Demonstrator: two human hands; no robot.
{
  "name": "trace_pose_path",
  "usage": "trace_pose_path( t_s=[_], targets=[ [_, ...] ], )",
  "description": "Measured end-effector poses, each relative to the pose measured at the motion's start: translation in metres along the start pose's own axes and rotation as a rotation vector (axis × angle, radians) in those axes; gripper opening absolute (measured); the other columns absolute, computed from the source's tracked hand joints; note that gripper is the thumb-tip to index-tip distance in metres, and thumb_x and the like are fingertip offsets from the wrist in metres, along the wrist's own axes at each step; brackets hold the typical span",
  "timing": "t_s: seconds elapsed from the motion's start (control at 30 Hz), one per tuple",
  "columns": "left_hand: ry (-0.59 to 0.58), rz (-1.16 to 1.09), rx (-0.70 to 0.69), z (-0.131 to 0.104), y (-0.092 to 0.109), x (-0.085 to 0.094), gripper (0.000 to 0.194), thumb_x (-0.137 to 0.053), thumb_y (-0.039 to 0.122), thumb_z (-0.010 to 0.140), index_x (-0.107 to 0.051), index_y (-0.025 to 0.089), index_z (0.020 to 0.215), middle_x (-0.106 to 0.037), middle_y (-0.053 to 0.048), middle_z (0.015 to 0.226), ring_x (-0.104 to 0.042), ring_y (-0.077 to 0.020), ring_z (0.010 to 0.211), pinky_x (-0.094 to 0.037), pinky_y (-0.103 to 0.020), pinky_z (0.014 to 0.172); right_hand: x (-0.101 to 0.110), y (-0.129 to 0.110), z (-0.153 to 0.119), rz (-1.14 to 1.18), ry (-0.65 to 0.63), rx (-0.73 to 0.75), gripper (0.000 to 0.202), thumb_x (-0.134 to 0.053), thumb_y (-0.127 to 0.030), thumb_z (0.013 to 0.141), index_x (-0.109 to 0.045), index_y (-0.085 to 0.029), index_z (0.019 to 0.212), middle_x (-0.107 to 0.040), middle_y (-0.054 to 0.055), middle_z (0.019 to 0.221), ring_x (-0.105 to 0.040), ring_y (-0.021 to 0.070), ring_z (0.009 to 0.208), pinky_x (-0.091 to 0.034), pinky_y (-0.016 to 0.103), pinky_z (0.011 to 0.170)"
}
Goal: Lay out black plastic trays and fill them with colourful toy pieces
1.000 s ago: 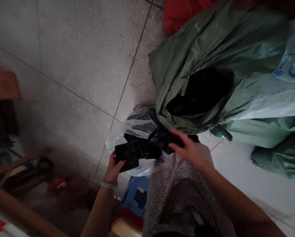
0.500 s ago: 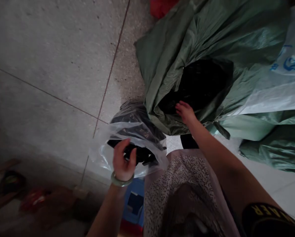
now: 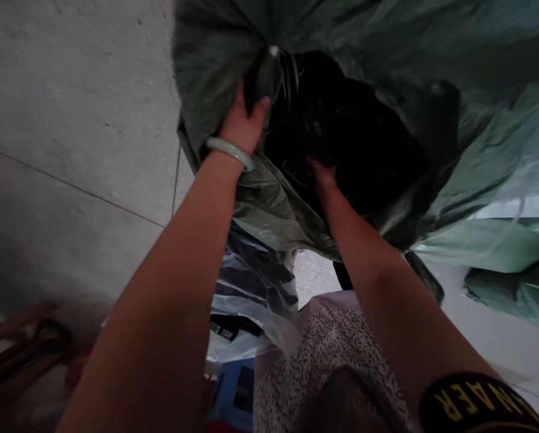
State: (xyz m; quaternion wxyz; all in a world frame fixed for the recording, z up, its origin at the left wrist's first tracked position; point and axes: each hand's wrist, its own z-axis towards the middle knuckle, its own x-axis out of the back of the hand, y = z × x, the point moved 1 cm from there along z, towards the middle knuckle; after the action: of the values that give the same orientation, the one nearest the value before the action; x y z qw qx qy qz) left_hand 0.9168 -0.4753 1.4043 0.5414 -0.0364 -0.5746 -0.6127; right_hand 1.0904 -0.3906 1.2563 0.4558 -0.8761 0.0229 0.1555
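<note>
A large dark green sack [image 3: 215, 54] gapes open in front of me, its mouth full of black contents [image 3: 363, 138] too dark to name. My left hand [image 3: 244, 123], with a pale bangle at the wrist, grips the sack's rim on the left, thumb toward the opening. Inside the mouth is my right hand [image 3: 322, 174], reaching down to the black contents; its fingertips are lost in the dark. Below the sack, close to my lap, a clear plastic bag [image 3: 269, 325] holds dark items and is partly covered by my left forearm.
More green sacks [image 3: 517, 288] lie at the right on the pale tiled floor [image 3: 71, 108]. A blue object [image 3: 233, 385] stands beside my patterned clothing [image 3: 323, 355]. At the lower left is a dim wooden frame [image 3: 21, 349].
My left hand has left the clear bag and moved up to the green sack's rim. My right hand has gone deeper into the sack, whose mouth now sits closer and wider in view.
</note>
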Motion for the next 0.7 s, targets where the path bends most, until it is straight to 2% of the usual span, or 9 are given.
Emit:
trace_pose_path(
  t_s=[0.07,0.1,0.2,0.3,0.4,0.5,0.6,0.67,0.7],
  targets=[
    [-0.051,0.085,0.009,0.007,0.01,0.017,0.072,-0.069,0.034,0.085,-0.033,0.007,0.142,-0.033,-0.013,0.151,-0.018,-0.0265,0.147,-0.004,-0.049,0.123,0.016,-0.009,-0.019,-0.002,-0.014,-0.03,0.073,-0.075,-0.014,0.061,-0.043,-0.017,0.127,-0.058,0.007,0.123,-0.06,0.0171,0.11,-0.047,0.039,0.1],
    [-0.066,0.104,0.004,0.002,0.018,0.018,0.07,-0.07,0.03,0.084,-0.035,0.009,0.141,-0.035,-0.012,0.151,-0.02,-0.0263,0.146,-0.006,-0.048,0.123,0.025,-0.014,-0.029,0.005,-0.024,-0.044,0.07,-0.074,-0.012,0.059,-0.046,-0.017,0.124,-0.06,0.006,0.12,-0.062,0.0166,0.107,-0.048,0.039,0.099],
    [-0.129,0.121,0.048,-0.028,0.039,0.007,0.054,-0.07,0.02,0.079,-0.051,0.019,0.129,-0.05,-0.006,0.139,-0.037,-0.0255,0.138,-0.021,-0.046,0.121,0.052,-0.033,-0.063,0.051,-0.084,-0.086,0.062,-0.073,-0.011,0.056,-0.053,-0.02,0.113,-0.066,0.003,0.11,-0.065,0.0163,0.097,-0.051,0.04,0.096],
    [-0.16,0.131,0.115,-0.047,0.048,-0.004,0.043,-0.07,0.014,0.074,-0.06,0.02,0.115,-0.06,-0.005,0.126,-0.047,-0.0261,0.129,-0.03,-0.047,0.117,0.082,-0.057,-0.1,0.082,-0.155,-0.111,0.057,-0.076,-0.012,0.051,-0.058,-0.022,0.105,-0.07,-0.001,0.098,-0.066,0.0182,0.093,-0.053,0.041,0.093],
    [-0.153,0.087,0.19,-0.038,0.043,-0.009,0.032,-0.068,0.015,0.076,-0.061,0.02,0.107,-0.065,-0.006,0.114,-0.057,-0.0235,0.117,-0.038,-0.045,0.111,0.116,-0.079,-0.138,0.07,-0.19,-0.131,0.056,-0.08,-0.015,0.048,-0.062,-0.023,0.1,-0.072,-0.002,0.088,-0.067,0.0208,0.089,-0.055,0.043,0.088],
    [-0.218,-0.014,0.27,-0.026,0.033,-0.028,0.01,-0.057,0.022,0.088,-0.063,0.014,0.089,-0.064,-0.001,0.076,-0.067,-0.0179,0.086,-0.051,-0.045,0.093,0.151,-0.087,-0.174,0.019,-0.238,-0.121,0.054,-0.081,-0.02,0.047,-0.065,-0.024,0.099,-0.072,-0.001,0.079,-0.068,0.0231,0.081,-0.057,0.046,0.081],
    [-0.282,-0.059,0.231,-0.033,0.023,-0.058,0.033,-0.063,0.035,0.085,-0.057,0.015,0.06,-0.051,0.003,0.053,-0.066,-0.0161,0.07,-0.053,-0.044,0.087,0.177,-0.079,-0.201,-0.061,-0.273,-0.123,0.055,-0.082,-0.028,0.046,-0.066,-0.024,0.099,-0.07,0.0,0.069,-0.067,0.0249,0.071,-0.057,0.048,0.071],
    [-0.232,-0.071,0.202,-0.045,0.019,-0.072,0.038,-0.075,0.037,0.073,-0.051,0.018,0.05,-0.052,0.002,0.053,-0.065,-0.0183,0.072,-0.051,-0.044,0.092,0.188,-0.076,-0.212,-0.14,-0.183,-0.045,0.057,-0.081,-0.028,0.047,-0.066,-0.025,0.102,-0.07,0.0,0.074,-0.067,0.0242,0.074,-0.057,0.047,0.072],
    [-0.177,-0.089,0.184,-0.052,0.018,-0.073,0.036,-0.08,0.035,0.067,-0.052,0.019,0.051,-0.057,0.0,0.058,-0.065,-0.02,0.078,-0.05,-0.045,0.096,0.192,-0.077,-0.215,-0.166,-0.103,0.045,0.058,-0.081,-0.027,0.049,-0.065,-0.026,0.105,-0.071,0.001,0.081,-0.067,0.0236,0.079,-0.057,0.046,0.076]
  ],
)
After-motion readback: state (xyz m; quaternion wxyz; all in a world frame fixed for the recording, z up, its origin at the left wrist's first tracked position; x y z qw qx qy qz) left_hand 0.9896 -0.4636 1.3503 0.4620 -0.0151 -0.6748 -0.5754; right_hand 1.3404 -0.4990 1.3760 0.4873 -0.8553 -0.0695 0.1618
